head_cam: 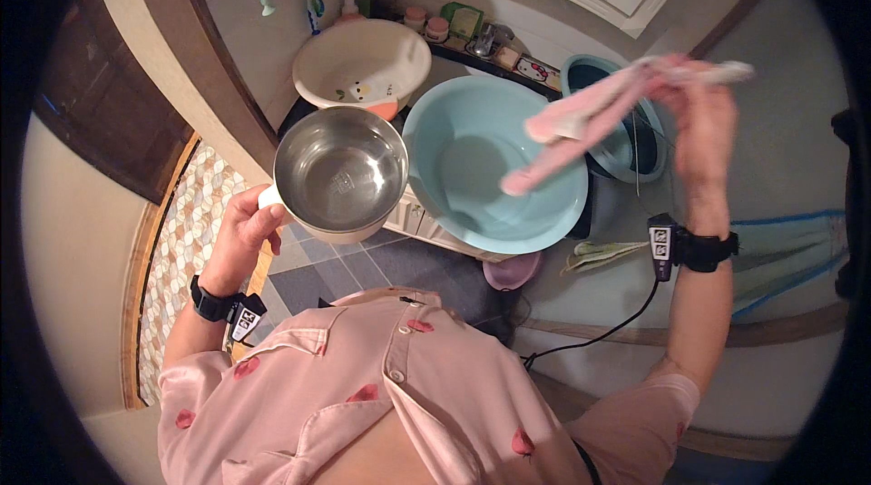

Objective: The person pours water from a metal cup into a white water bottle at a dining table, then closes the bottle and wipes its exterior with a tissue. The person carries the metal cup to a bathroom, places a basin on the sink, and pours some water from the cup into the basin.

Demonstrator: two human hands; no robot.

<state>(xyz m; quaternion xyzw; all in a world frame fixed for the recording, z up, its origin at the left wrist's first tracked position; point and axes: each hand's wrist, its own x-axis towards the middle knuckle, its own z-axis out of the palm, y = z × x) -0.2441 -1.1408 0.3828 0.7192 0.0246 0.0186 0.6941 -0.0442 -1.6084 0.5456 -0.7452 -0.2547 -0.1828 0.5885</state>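
My left hand (246, 226) grips the white handle of a steel-lined bowl-shaped cup (337, 175), held level beside the basin. The cup looks empty inside, with light glinting off its metal. My right hand (704, 124) is raised on the right and holds a pink and white cloth (585, 114), blurred by motion. Its folded ends hang over the right side of a light-blue plastic basin (476, 100). The basin sits by the sink counter, and whether it holds water I cannot tell.
A cream basin (360, 53) stands back left, near a pump bottle (350, 5). Pink-lidded jars (437, 29) and a faucet (484, 39) line the back ledge. A teal bucket (652, 168) is at right; a purple basin (514, 272) sits lower. A door frame (204, 70) rises left.
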